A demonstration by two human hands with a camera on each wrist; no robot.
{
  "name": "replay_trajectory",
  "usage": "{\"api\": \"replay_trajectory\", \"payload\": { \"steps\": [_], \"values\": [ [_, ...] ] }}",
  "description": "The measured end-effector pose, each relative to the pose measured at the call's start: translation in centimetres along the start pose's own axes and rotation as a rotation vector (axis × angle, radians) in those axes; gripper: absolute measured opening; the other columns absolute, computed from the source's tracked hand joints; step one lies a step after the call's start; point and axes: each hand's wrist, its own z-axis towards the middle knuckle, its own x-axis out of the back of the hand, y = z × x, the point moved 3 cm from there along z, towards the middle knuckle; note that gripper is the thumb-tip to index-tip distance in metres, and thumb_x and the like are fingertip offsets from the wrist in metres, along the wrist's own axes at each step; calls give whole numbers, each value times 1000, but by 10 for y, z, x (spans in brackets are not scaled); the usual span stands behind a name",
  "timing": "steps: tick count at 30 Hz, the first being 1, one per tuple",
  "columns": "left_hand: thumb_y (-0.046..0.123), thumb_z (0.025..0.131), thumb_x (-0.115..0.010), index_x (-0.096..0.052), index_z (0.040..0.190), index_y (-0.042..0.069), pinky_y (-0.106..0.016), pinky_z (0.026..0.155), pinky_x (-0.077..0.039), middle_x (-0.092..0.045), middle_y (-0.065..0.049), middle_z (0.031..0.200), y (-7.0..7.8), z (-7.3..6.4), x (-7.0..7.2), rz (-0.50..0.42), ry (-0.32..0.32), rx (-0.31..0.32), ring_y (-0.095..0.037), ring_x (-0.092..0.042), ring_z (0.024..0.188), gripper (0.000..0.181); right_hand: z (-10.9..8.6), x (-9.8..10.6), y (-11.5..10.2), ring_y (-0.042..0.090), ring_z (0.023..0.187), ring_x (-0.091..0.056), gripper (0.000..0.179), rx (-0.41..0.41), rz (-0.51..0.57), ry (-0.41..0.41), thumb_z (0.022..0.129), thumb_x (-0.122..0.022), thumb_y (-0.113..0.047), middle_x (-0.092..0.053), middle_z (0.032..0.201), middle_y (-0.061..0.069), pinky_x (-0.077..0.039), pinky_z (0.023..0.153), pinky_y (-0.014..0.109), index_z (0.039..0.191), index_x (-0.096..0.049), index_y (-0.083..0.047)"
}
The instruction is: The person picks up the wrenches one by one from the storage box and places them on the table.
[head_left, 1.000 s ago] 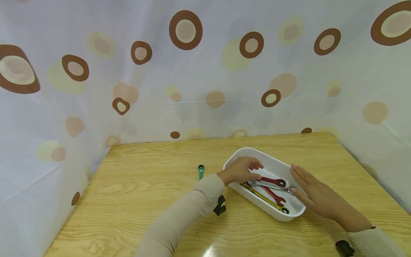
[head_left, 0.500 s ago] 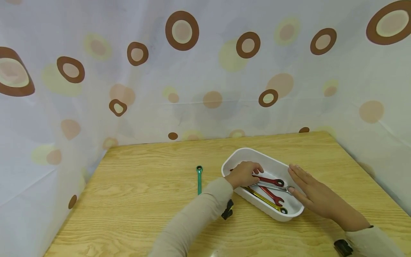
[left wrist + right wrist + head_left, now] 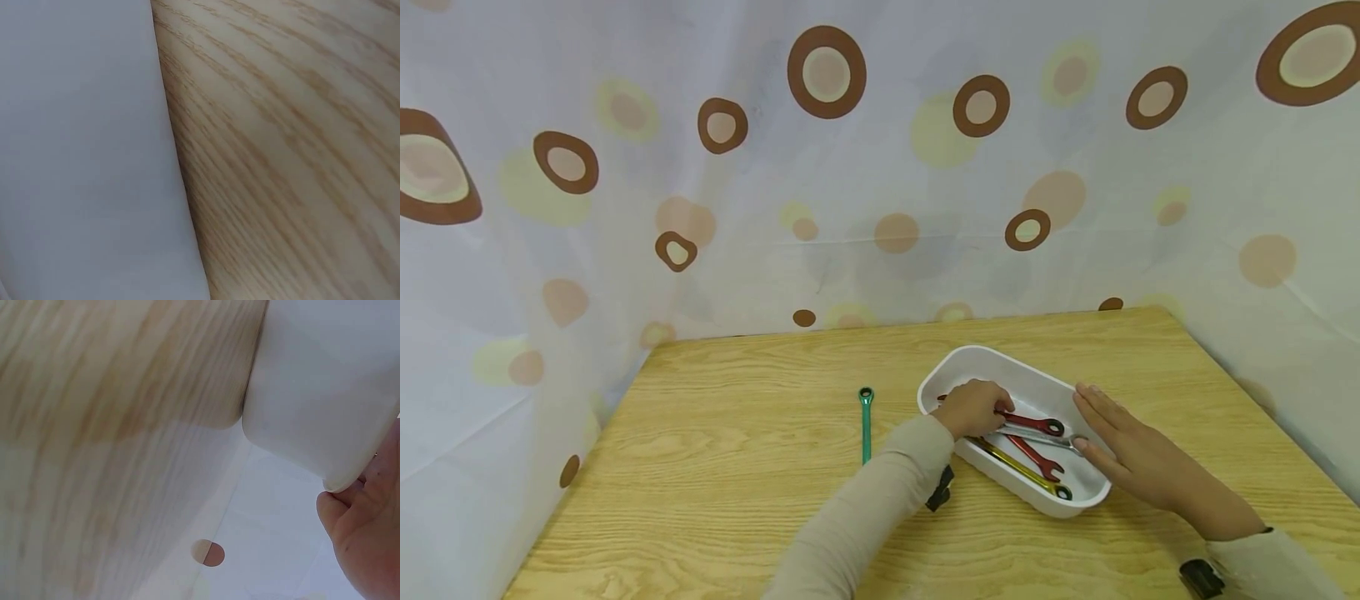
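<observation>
A white plastic tray (image 3: 1011, 496) stands on the wooden table with several wrenches inside. My left hand (image 3: 973, 408) reaches down into it and pinches the near end of a red ratcheting wrench (image 3: 1037, 423); the thumb is hidden. Beneath this lie a silver wrench (image 3: 1037, 436), a second red wrench (image 3: 1037, 458) with a forked end, and a yellow wrench (image 3: 1026, 468) along the near wall. My right hand (image 3: 1138, 450) rests at the tray's right rim with its fingers straight, thumb over the inside. In the right wrist view, this hand (image 3: 369, 531) touches the rim corner.
A green ratcheting wrench (image 3: 866, 425) lies on the table (image 3: 737, 442) left of the tray, its lower end behind the left sleeve (image 3: 865, 500). A patterned curtain (image 3: 850, 183) stands along the table's back and sides. The left wrist view holds only tray wall and tabletop.
My left hand has moved right and down into the tray, its fingers closing at the red ratcheting wrench. More of the green wrench shows. The right hand has stayed at the rim.
</observation>
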Motion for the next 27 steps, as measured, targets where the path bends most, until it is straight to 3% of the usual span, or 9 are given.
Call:
{"api": "replay_trajectory", "payload": {
  "steps": [6, 13, 21, 27],
  "values": [
    [14, 85, -63, -70, 101, 26, -18, 71, -44, -67, 12, 96, 1, 3, -3, -7, 11, -5, -2, -58, 88, 21, -1, 0, 0, 23, 142, -8, 62, -4, 11, -2, 96, -44, -34, -10, 154, 6, 9, 105, 11, 146, -20, -6],
    [10, 83, -64, -69, 101, 27, -17, 72, -45, -65, 12, 94, 4, 6, -4, 9, -3, -21, -2, -58, 89, 25, -1, 1, -1, 13, 142, -1, 61, 6, -4, 10, 96, -45, -34, -13, 154, 8, 11, 100, 5, 145, -22, -5],
    [4, 82, -60, -69, 101, 30, -20, 71, -46, -64, 12, 96, 7, 10, -8, 49, -3, -77, -2, -57, 90, 33, -2, 1, 0, 25, 142, -10, 62, -6, 7, -1, 96, -44, -34, -10, 154, 5, 10, 105, 10, 146, -21, -6],
    [0, 82, -58, -69, 100, 29, -18, 69, -46, -64, 11, 95, 10, 9, -7, 51, 2, -123, -2, -57, 88, 36, -3, 2, 1, 25, 142, -10, 62, 4, -11, 4, 96, -45, -34, -12, 154, 8, 12, 99, 3, 146, -20, -6]
  ]
}}
